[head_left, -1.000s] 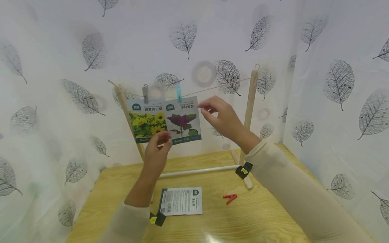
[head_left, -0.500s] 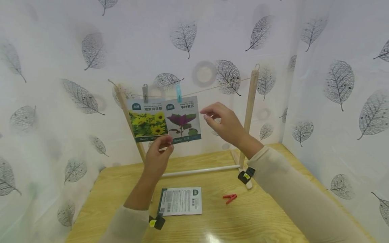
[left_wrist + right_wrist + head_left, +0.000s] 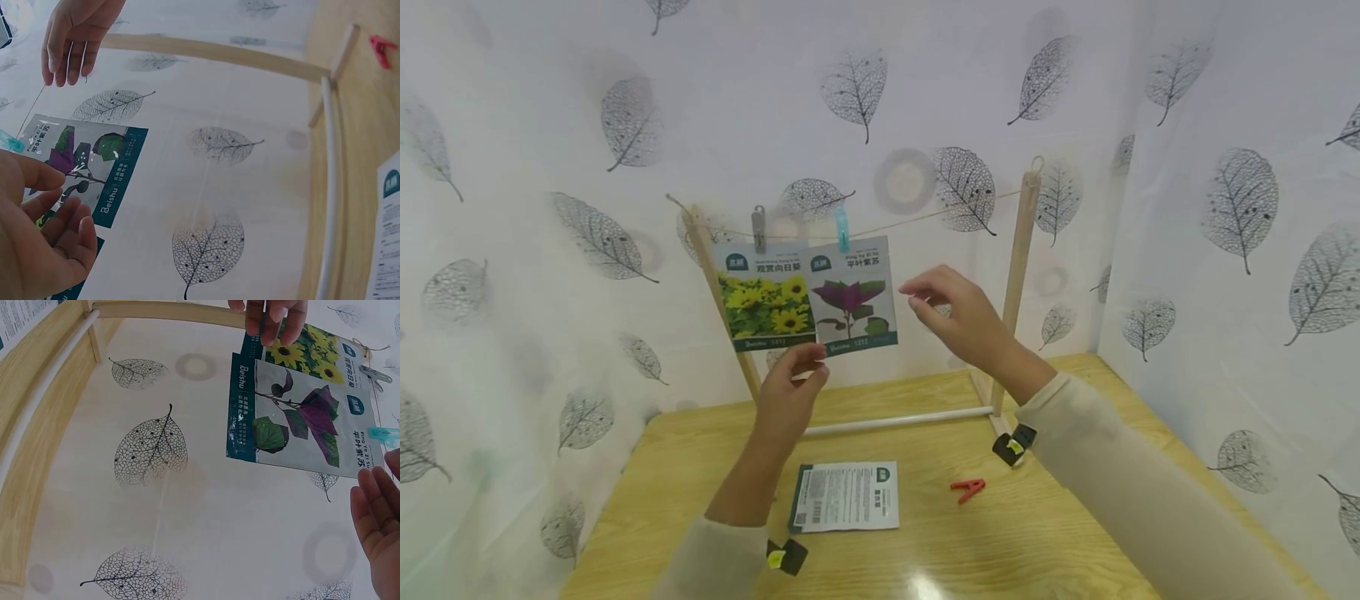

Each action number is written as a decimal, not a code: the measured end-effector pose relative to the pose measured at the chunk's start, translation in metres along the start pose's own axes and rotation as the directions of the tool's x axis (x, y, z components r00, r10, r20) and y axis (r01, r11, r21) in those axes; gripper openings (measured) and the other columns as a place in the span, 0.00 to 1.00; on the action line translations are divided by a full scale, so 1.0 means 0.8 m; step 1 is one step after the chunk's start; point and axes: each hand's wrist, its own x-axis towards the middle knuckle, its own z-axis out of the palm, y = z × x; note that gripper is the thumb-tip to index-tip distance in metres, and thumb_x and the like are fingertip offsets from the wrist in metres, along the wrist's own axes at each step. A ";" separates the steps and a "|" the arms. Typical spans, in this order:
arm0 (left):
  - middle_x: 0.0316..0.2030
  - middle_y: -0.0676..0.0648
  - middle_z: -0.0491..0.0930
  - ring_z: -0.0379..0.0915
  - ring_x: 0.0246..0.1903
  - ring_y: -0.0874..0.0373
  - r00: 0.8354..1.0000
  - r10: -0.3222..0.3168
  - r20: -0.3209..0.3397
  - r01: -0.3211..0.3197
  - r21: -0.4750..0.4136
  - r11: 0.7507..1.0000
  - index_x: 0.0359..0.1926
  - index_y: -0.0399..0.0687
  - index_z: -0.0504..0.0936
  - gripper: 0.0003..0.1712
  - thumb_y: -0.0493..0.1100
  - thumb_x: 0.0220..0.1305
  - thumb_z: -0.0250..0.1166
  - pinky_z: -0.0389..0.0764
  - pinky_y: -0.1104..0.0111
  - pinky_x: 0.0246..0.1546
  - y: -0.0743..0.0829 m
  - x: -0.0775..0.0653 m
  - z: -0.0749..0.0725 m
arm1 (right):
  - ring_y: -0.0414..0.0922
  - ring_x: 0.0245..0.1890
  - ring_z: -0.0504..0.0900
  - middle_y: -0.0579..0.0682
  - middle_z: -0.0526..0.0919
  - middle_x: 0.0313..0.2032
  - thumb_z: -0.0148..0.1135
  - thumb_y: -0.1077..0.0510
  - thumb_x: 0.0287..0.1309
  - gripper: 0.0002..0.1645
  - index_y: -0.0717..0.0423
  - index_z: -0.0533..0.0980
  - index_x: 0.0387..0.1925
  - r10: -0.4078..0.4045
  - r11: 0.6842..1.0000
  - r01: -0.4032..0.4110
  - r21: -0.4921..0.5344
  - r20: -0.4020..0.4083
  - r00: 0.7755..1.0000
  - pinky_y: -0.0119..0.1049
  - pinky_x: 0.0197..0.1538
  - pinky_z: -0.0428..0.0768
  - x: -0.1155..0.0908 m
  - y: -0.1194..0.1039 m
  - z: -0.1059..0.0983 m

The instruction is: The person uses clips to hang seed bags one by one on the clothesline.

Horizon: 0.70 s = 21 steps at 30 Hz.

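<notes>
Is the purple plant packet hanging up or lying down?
Hanging up: the blue clip pinches the top edge of the purple plant packet.

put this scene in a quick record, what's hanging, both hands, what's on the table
Line: thin tan string between wooden posts
Hanging, left: rectangular yellow-sunflower packet, grey clothespin
Hanging, right: rectangular purple-leaf packet, light-blue clothespin
Left hand: at the packets' lower edges, contact unclear
Right hand: beside purple-leaf packet's right edge, apart from it
On wooden table: white text-covered rectangular packet, lying flat; red clothespin to its right
</notes>
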 end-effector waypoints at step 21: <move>0.56 0.46 0.80 0.75 0.58 0.54 1.000 -0.003 0.020 0.003 -0.010 1.000 0.58 0.47 0.78 0.16 0.40 0.71 0.62 0.75 0.59 0.58 -0.005 -0.004 0.003 | 0.43 0.46 0.81 0.50 0.83 0.49 0.59 0.60 0.71 0.13 0.56 0.81 0.53 0.040 0.999 -0.040 0.037 0.002 0.999 0.35 0.53 0.83 -0.016 0.014 0.009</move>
